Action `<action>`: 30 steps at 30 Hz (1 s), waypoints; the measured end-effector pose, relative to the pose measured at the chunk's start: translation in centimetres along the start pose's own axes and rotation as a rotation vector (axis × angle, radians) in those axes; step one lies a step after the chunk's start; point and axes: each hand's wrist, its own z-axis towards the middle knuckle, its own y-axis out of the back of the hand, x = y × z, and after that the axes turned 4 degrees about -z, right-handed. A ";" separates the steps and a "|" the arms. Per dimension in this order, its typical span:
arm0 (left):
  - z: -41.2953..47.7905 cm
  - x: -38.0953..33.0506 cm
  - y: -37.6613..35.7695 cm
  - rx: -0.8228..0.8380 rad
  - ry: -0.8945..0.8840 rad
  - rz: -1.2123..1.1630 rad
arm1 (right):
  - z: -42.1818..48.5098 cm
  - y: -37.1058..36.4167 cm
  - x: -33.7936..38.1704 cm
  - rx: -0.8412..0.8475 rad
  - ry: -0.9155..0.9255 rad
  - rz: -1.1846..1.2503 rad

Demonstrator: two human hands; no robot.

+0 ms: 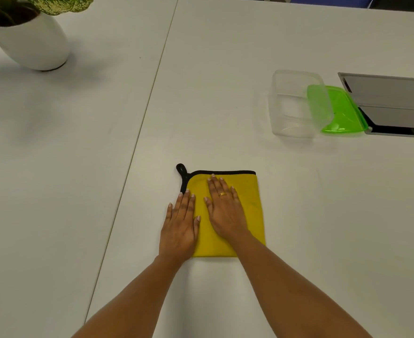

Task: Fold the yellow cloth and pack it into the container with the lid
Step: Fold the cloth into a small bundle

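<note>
The yellow cloth (252,208) lies folded into a rectangle on the white table, with a black edge along its far side and a black loop at its far left corner. My left hand (180,223) rests flat on its left edge, fingers straight. My right hand (223,208) presses flat on the middle of the cloth, fingers spread, a ring on one finger. The clear container (293,106) stands uncovered at the far right. Its green lid (340,113) leans against the container's right side.
A white pot with a leafy plant (28,35) stands at the far left corner. A grey metal cable hatch (393,103) is set into the table right of the lid. A seam between two tabletops (137,140) runs diagonally left of the cloth.
</note>
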 end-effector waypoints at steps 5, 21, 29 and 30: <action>-0.1 0.1 -0.2 -0.006 -0.005 -0.040 | -0.6 0.4 -2.2 -0.063 -0.177 0.004; -0.1 0.2 -0.3 -0.069 -0.048 -0.070 | -4.2 0.5 -5.8 -0.071 -0.251 0.070; -0.1 0.2 0.1 -0.019 -0.039 -0.044 | -7.7 0.1 -7.5 -0.011 0.024 0.004; -0.1 0.3 0.0 -0.024 -0.045 -0.044 | -8.2 0.2 -8.0 0.009 0.067 0.000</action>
